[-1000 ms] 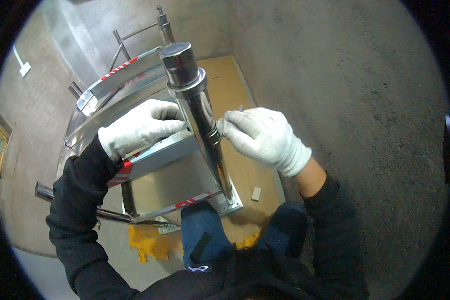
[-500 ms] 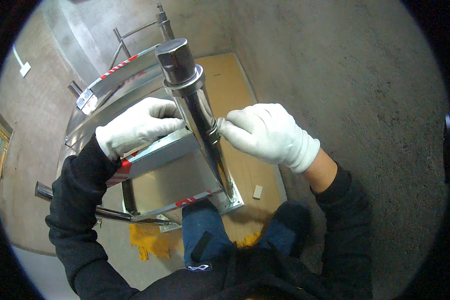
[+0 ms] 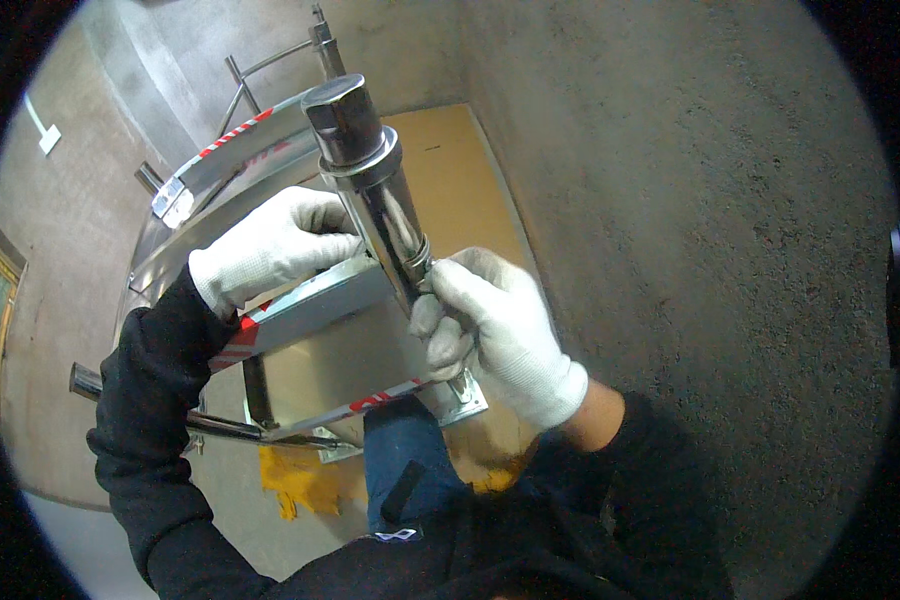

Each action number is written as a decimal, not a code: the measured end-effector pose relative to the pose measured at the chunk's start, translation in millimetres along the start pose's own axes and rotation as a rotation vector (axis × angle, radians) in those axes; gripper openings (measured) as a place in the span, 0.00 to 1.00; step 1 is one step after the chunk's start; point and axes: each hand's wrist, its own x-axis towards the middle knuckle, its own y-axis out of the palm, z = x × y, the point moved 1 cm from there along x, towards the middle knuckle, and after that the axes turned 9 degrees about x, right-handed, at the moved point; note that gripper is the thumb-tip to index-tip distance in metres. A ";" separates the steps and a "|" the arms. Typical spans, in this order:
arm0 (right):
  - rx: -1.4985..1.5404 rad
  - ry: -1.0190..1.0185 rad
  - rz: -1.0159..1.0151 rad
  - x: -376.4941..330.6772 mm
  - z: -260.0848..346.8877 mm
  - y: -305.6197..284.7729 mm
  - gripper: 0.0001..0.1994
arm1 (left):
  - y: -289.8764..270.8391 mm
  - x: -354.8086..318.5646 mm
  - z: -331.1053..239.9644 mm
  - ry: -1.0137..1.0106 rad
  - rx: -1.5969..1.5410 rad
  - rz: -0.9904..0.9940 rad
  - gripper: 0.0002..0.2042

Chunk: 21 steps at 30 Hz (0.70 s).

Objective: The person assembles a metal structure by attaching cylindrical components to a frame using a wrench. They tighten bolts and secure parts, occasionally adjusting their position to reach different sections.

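Observation:
A shiny steel post (image 3: 375, 195) with a dark square cap stands upright on a bolted base plate (image 3: 465, 400) in front of me. My right hand (image 3: 495, 330), in a white glove, is wrapped around the post's lower part, just under a collar. My left hand (image 3: 275, 245), also gloved, rests on a curved steel barrier panel (image 3: 310, 310) with red-and-white stripes, beside the post, its fingertips curling behind the post.
A second striped curved panel (image 3: 225, 165) and thin steel tubes (image 3: 270, 65) stand behind. A brown cardboard sheet (image 3: 455, 185) lies on the concrete floor (image 3: 690, 230) under the post. A dark bar (image 3: 150, 400) juts out at lower left, near yellow floor paint (image 3: 295, 480).
My right hand has slid down the post and closed around it lower down. The view has moved closer. My left hand stays on the panel.

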 end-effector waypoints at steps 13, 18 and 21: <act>0.378 0.062 0.113 -6.2 -8.2 0.6 0.12 | -1.5 -7.9 -14.9 0.225 0.346 -0.032 0.10; 0.353 0.112 0.081 -7.5 -4.6 3.1 0.14 | -2.3 -7.3 -14.8 0.324 0.410 -0.035 0.10; 0.310 0.108 0.064 -7.8 2.7 6.5 0.14 | -0.8 -5.5 -17.0 0.374 0.432 -0.047 0.10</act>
